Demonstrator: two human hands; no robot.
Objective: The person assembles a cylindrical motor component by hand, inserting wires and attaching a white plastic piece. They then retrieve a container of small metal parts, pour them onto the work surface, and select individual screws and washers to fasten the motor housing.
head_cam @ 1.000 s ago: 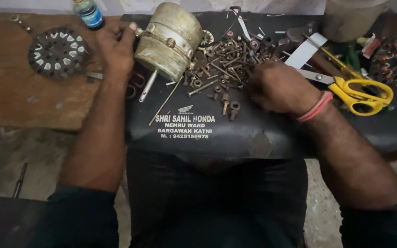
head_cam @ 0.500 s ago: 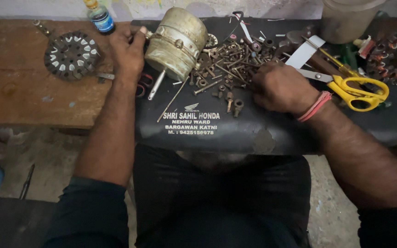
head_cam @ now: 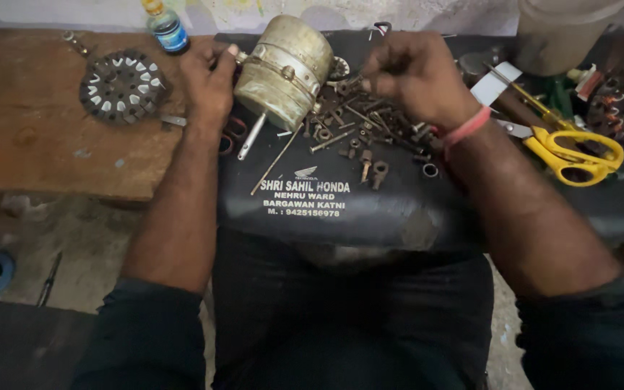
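Motor housing (head_cam: 283, 68), a dull metal drum w/ a band round its middle, sits tilted at the back edge of the black seat pad (head_cam: 370, 209), propped by the left hand (head_cam: 207, 87). Fingers there are wrapped on the drum's end, thumb up near the little stud, so closed on it, holding it steady. Right hand (head_cam: 417, 76) hovers over the pile of bolts and nuts (head_cam: 359, 126), fingers curled together, looks like it's pinching something small but can't tell what tbh, too dark.

Handling-wise: drum looks heavy and stiff, sheet metal, prob a bit greasy, and being round it'd roll if let go. Best grip imo is around the body by the band, not by the thin rod (head_cam: 253, 137) sticking out below. Small hardware is light, slippery, easy to scatter off the pad.

Other stuff: round stator plate (head_cam: 120, 85) on the wooden desk (head_cam: 30, 144) to the left, small bottle (head_cam: 164, 25) behind it, yellow scissors (head_cam: 575, 148) on the right, well apart from both hands.
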